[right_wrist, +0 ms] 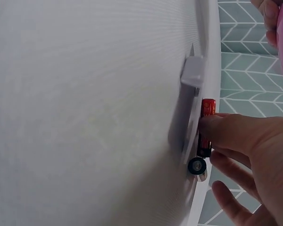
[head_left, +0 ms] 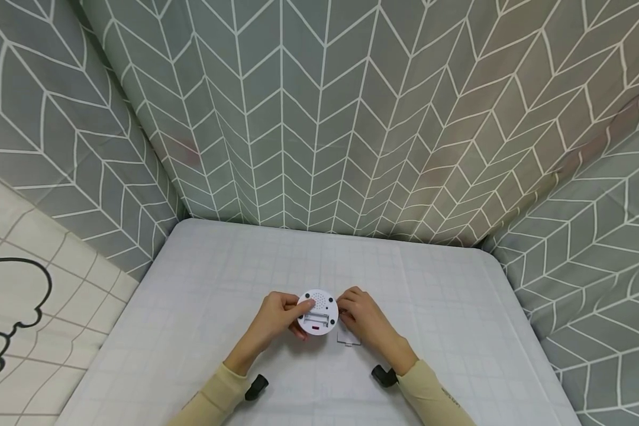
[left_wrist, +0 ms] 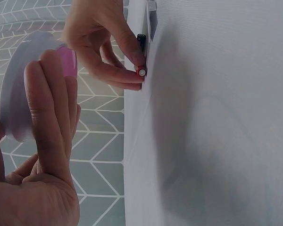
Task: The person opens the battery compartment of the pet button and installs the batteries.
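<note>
My left hand (head_left: 279,316) holds a round white battery-powered device (head_left: 326,303), thumb on its underside and fingers beneath. That underside faces up, showing speaker holes, dark feet and an uncovered battery compartment (head_left: 316,319). A pink part (left_wrist: 69,61) of the device shows in the left wrist view. Low over the table, my right hand (head_left: 367,316) pinches a red and black battery (right_wrist: 207,127) between thumb and fingers. A second battery (right_wrist: 197,165), its end toward the camera, is close by the first. Next to them is a thin white piece (head_left: 348,335), partly hidden by the right hand in the head view.
The table (head_left: 234,260) has a white cloth. Patterned grey curtains (head_left: 319,118) hang behind it and at both sides. Black wrist-worn pieces (head_left: 257,387) stick out near both sleeves.
</note>
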Demonstrator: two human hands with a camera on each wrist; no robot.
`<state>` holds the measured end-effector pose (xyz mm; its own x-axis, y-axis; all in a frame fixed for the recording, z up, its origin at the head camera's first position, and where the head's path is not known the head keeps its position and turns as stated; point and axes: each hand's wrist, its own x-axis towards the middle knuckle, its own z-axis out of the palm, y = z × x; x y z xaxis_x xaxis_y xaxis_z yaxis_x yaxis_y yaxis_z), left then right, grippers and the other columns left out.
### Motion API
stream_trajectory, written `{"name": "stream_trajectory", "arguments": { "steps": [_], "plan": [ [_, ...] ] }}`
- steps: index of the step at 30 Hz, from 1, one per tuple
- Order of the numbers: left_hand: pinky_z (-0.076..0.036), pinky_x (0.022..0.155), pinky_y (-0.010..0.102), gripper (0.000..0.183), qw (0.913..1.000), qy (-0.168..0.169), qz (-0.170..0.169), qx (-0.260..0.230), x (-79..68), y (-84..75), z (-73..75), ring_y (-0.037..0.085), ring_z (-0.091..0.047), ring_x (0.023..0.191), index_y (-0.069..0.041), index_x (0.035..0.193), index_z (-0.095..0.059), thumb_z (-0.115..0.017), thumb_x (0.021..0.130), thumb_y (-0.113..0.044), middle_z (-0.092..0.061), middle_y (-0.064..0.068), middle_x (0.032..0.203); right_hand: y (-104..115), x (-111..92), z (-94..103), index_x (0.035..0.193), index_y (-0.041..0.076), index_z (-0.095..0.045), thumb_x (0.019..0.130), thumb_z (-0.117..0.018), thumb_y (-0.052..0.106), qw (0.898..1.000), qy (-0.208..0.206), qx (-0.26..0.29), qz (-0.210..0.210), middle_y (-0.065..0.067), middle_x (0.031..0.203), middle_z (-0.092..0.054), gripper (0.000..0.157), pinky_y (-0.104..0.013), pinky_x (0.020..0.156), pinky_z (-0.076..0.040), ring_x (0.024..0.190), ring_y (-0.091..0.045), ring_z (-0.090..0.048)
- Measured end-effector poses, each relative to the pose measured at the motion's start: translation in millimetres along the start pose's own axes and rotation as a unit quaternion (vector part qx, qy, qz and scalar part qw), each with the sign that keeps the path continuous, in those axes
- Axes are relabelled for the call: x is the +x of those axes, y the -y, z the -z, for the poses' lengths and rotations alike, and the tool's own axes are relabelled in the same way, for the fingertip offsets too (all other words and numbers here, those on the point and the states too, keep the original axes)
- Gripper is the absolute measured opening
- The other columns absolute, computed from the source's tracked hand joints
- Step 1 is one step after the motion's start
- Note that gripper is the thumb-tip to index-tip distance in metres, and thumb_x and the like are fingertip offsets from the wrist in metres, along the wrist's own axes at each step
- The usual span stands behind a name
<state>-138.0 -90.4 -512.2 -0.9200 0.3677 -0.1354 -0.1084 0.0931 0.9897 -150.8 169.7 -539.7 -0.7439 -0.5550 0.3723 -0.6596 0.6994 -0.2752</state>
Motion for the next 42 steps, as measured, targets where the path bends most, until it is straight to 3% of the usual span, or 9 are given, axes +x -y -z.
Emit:
{"name": "stream_trajectory", "arguments": {
  "steps": [5, 10, 17, 26, 37, 42],
  "plan": [
    [-0.065, 0.057, 0.038, 0.041, 1.0000, 0.000, 0.000, -0.002, 1.0, 1.1, 0.4, 0.025, -0.074, 0.053, 0.004, 0.098, -0.076, -0.076, 0.099, -0.037, -0.077, 0.013, 0.073, 0.1, -0.3, 1.3, 0.096, 0.014, -0.075, 0.083, -0.089, 0.005, 1.000, -0.002, 0.009, 0.004, 0.001, 0.104, -0.074, 0.021, -0.039, 0.089, -0.057, 0.110, -0.019, -0.065],
    [-0.065, 0.057, 0.039, 0.043, 1.0000, -0.004, 0.001, -0.003, 1.8, 1.1, 0.5, 0.026, -0.074, 0.054, 0.003, 0.099, -0.076, -0.076, 0.098, -0.039, -0.077, 0.013, 0.074, 2.9, -0.1, 8.1, 0.099, 0.014, -0.077, 0.084, -0.089, 0.005, 1.000, -0.005, 0.018, -0.019, 0.002, 0.103, -0.076, 0.021, -0.037, 0.091, -0.058, 0.110, -0.018, -0.066],
    [-0.065, 0.057, 0.039, 0.043, 0.9999, -0.012, 0.010, 0.002, 1.0, 3.6, 0.1, 0.026, -0.074, 0.054, 0.003, 0.100, -0.076, -0.077, 0.098, -0.040, -0.078, 0.013, 0.076, 5.0, -5.3, 18.9, 0.099, 0.014, -0.077, 0.081, -0.090, 0.001, 0.998, -0.055, 0.025, -0.013, 0.006, 0.094, -0.073, 0.026, -0.032, 0.084, -0.059, 0.098, -0.012, -0.063],
    [-0.065, 0.057, 0.040, 0.041, 0.9999, -0.007, 0.008, -0.001, -2.0, 4.8, -1.7, 0.027, -0.074, 0.055, 0.002, 0.099, -0.076, -0.077, 0.098, -0.039, -0.077, 0.013, 0.076, 9.2, -11.8, 28.6, 0.104, 0.015, -0.076, 0.083, -0.087, -0.001, 0.995, -0.082, 0.051, 0.000, 0.006, 0.096, -0.070, 0.029, -0.026, 0.085, -0.056, 0.100, -0.011, -0.060],
    [-0.065, 0.057, 0.039, 0.041, 0.9999, -0.011, 0.004, 0.005, 0.1, 2.3, -0.5, 0.026, -0.074, 0.054, 0.003, 0.098, -0.076, -0.077, 0.098, -0.039, -0.077, 0.013, 0.075, 25.2, -7.2, 44.3, 0.106, 0.014, -0.078, 0.088, -0.084, 0.004, 0.981, -0.169, 0.098, -0.019, 0.006, 0.100, -0.074, 0.022, -0.013, 0.087, -0.048, 0.101, -0.015, -0.062],
    [-0.065, 0.057, 0.039, 0.043, 0.9999, -0.011, 0.005, 0.008, 0.2, 2.3, -0.8, 0.026, -0.074, 0.054, 0.002, 0.098, -0.076, -0.077, 0.097, -0.040, -0.077, 0.012, 0.073, 36.1, -4.2, 47.1, 0.105, 0.014, -0.078, 0.086, -0.083, 0.000, 0.974, -0.176, 0.139, 0.025, 0.004, 0.098, -0.074, 0.025, -0.013, 0.086, -0.048, 0.097, -0.015, -0.062]
  ]
}}
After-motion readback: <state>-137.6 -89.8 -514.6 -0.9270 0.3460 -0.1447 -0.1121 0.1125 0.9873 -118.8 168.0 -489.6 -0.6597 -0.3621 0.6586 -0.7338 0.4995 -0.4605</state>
